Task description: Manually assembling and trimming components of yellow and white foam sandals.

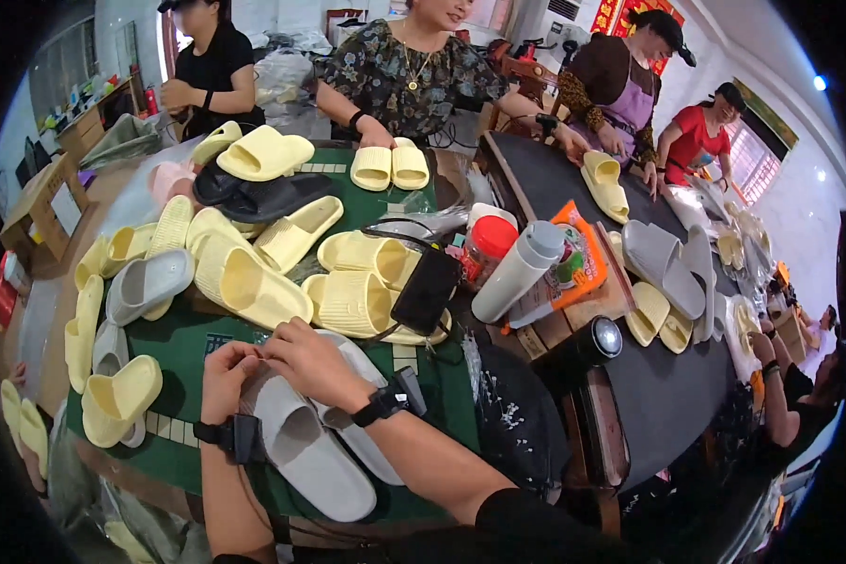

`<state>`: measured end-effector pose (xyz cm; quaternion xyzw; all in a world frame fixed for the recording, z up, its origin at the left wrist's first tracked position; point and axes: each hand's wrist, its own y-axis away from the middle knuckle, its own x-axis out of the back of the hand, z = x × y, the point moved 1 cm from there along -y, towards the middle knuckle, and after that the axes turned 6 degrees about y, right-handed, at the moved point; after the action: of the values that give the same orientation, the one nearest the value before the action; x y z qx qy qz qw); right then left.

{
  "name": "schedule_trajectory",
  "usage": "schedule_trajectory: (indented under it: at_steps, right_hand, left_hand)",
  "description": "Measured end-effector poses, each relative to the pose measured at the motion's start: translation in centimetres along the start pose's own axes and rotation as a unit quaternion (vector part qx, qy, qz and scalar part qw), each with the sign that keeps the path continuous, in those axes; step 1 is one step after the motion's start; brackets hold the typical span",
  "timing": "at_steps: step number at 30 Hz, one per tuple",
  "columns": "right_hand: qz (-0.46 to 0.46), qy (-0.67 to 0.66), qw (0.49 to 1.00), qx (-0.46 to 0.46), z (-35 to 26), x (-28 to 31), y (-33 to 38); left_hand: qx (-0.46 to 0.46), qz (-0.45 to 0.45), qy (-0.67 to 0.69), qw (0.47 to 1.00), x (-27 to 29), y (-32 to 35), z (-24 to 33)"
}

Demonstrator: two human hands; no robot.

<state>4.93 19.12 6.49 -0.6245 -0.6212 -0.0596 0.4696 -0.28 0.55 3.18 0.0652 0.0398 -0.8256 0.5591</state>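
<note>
While a pair of grey slippers (318,461) lies on the green mat (446,414) before you, your left hand (227,378) and right hand (312,364) meet over its toe end, fingers bent and close together; whether they grip anything, I cannot tell. Just beyond sit yellow slippers (254,287), a black device (425,293) lying across one.
</note>
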Motion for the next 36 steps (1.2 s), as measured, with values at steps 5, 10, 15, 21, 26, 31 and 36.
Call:
schedule_trajectory:
  at_steps: [5,10,15,21,26,31,36]
  right_hand:
    - [0.011,-0.014,1.0,-0.01,0.1,-0.2,-0.1]
    - [0.038,0.009,0.999,0.002,0.4,-0.4,-0.1]
    - [0.022,-0.024,0.999,-0.028,0.7,-0.7,-0.1]
    - [-0.001,-0.021,0.999,-0.028,0.8,-1.0,-0.1]
    - [-0.002,-0.011,0.999,-0.031,1.0,-1.4,0.0]
    - [0.007,-0.013,1.0,-0.023,0.7,-1.0,0.1]
    - [-0.003,-0.044,0.999,-0.032,0.3,-1.0,0.0]
  left_hand:
    - [-0.011,0.014,0.003,1.0,0.3,0.0,-0.2]
    - [-0.022,0.025,0.021,0.999,0.2,-0.1,-0.1]
    - [-0.026,0.049,0.016,0.998,0.3,-0.2,0.0]
    - [-0.033,0.012,0.019,0.999,1.1,-0.4,-0.8]
    - [-0.02,-0.011,0.028,0.999,0.5,-0.1,-0.1]
    - [0.001,0.014,-0.004,1.0,0.3,-0.1,-0.1]
    - [0.001,0.011,-0.03,0.999,0.8,-0.1,-0.2]
